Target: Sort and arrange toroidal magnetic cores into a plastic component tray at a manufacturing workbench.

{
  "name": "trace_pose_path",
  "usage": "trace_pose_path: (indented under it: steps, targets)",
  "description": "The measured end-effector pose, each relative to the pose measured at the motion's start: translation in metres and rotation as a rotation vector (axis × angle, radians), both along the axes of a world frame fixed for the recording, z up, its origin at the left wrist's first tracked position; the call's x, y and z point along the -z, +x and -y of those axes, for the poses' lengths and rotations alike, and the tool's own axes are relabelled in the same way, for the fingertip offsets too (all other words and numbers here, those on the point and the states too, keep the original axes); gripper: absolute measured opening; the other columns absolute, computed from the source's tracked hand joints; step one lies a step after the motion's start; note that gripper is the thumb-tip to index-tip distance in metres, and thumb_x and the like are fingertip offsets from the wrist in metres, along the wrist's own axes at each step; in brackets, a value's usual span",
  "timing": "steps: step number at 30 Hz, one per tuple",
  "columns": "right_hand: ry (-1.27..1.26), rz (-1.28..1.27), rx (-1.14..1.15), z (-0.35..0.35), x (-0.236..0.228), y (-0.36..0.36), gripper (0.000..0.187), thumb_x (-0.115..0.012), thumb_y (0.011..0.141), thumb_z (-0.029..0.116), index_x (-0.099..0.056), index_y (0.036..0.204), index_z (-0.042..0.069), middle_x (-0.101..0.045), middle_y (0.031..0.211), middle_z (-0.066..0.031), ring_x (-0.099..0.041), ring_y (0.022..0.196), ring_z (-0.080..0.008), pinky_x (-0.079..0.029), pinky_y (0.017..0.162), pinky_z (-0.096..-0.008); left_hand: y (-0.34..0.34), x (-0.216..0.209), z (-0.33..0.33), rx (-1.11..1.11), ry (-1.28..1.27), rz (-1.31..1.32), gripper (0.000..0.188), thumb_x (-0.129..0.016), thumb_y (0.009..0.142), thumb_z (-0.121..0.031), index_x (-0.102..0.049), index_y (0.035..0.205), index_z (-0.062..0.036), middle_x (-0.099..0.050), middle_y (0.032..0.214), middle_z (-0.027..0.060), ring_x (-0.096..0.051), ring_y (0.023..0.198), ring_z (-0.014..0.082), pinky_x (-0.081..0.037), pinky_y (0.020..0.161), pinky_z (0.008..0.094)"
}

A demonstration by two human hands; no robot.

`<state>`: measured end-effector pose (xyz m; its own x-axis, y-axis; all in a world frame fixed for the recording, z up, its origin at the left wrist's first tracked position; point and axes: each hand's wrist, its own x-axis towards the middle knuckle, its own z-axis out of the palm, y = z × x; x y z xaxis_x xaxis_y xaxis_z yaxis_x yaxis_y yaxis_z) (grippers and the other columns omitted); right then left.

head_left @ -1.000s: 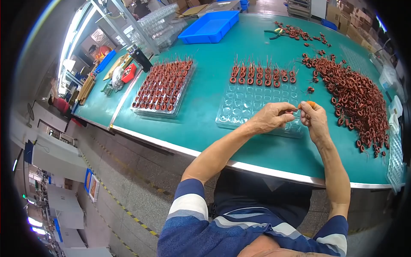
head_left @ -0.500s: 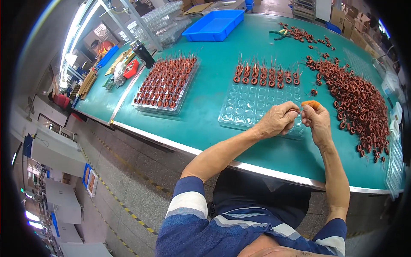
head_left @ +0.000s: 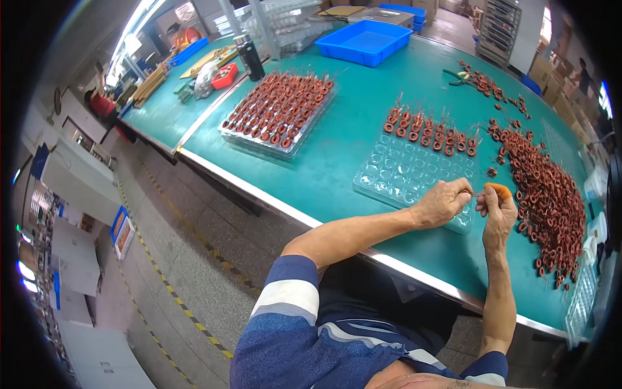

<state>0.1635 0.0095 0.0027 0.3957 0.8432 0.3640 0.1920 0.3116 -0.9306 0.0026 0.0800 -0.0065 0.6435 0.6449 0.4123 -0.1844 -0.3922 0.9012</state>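
My left hand (head_left: pixel 444 202) is closed, its thumb and fingers pinching a small copper-wire ring coil that they mostly hide. Thin wire leads (head_left: pixel 477 194) from it run across to my right hand (head_left: pixel 499 217). That hand is closed too, pinching the lead ends, and an orange finger cot (head_left: pixel 500 190) covers one of its fingers. Both hands hover over the near right corner of a clear plastic tray (head_left: pixel 395 170) with round pockets. Several coils (head_left: pixel 427 134) stand in the tray's far rows, leads pointing up.
A large heap of loose coils (head_left: pixel 547 194) lies at the right, with pliers (head_left: pixel 459 78) near a smaller pile behind. To the left sits a filled coil tray (head_left: pixel 278 113). Farther back are a blue bin (head_left: pixel 364 44), a dark bottle (head_left: pixel 249 58) and a red box (head_left: pixel 225 76).
The view has swung, so the table's things appear shifted right and down. My fingertips have drawn slightly apart, and the wire leads between them now show more clearly.
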Motion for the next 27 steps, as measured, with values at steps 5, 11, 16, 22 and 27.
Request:
trace_pose_path:
  steps: [5,11,16,22,27]
  targets:
    - [-0.034,-0.05,0.001,-0.008,-0.001,-0.004,0.027,-0.057,0.097,0.026,-0.06,0.102,0.0,-0.06,0.077,-0.0024,-0.053,0.06,-0.0077,-0.04,0.054,-0.0192,-0.002,-0.004,0.0,-0.045,-0.072,-0.032,0.022,-0.048,0.096,-0.019,-0.054,0.091,0.0014,-0.054,0.056,0.0057,-0.051,0.046,0.0113,-0.041,0.043,0.0292]
    - [-0.203,-0.128,-0.075,-0.006,0.006,-0.007,0.032,-0.057,0.096,0.033,-0.061,0.093,0.001,-0.057,0.067,-0.0014,-0.052,0.053,-0.0075,-0.039,0.048,-0.019,0.001,0.012,-0.018,-0.232,0.094,0.0,0.023,-0.048,0.095,-0.018,-0.056,0.09,0.0022,-0.058,0.057,0.0105,-0.058,0.049,0.0181,-0.047,0.049,0.0329]
    - [-0.214,-0.09,-0.197,-0.006,0.006,-0.011,0.027,-0.059,0.095,0.028,-0.063,0.087,0.003,-0.057,0.066,-0.0008,-0.052,0.053,-0.0075,-0.04,0.048,-0.0189,0.006,0.023,-0.016,-0.242,0.346,-0.158,0.023,-0.052,0.094,-0.018,-0.046,0.108,-0.0018,-0.062,0.073,0.0222,-0.06,0.074,0.0449,-0.046,0.063,0.0522]
    - [-0.388,-0.303,-0.302,-0.008,0.004,0.0,0.022,-0.059,0.095,0.024,-0.061,0.09,0.003,-0.057,0.066,-0.0013,-0.053,0.052,-0.0088,-0.04,0.048,-0.0194,-0.005,0.012,-0.019,-0.105,0.426,-0.177,0.021,-0.053,0.093,-0.018,-0.045,0.105,-0.0026,-0.062,0.078,0.0221,-0.06,0.079,0.0442,-0.046,0.067,0.0511]
    - [-0.427,-0.381,-0.316,-0.008,0.005,0.006,0.023,-0.058,0.095,0.025,-0.06,0.089,0.003,-0.057,0.066,-0.0011,-0.052,0.051,-0.0086,-0.041,0.047,-0.0194,-0.009,0.005,-0.025,0.082,0.452,-0.214,0.025,-0.057,0.091,-0.022,-0.046,0.1,-0.0024,-0.06,0.082,0.0205,-0.06,0.083,0.041,-0.045,0.07,0.0478]
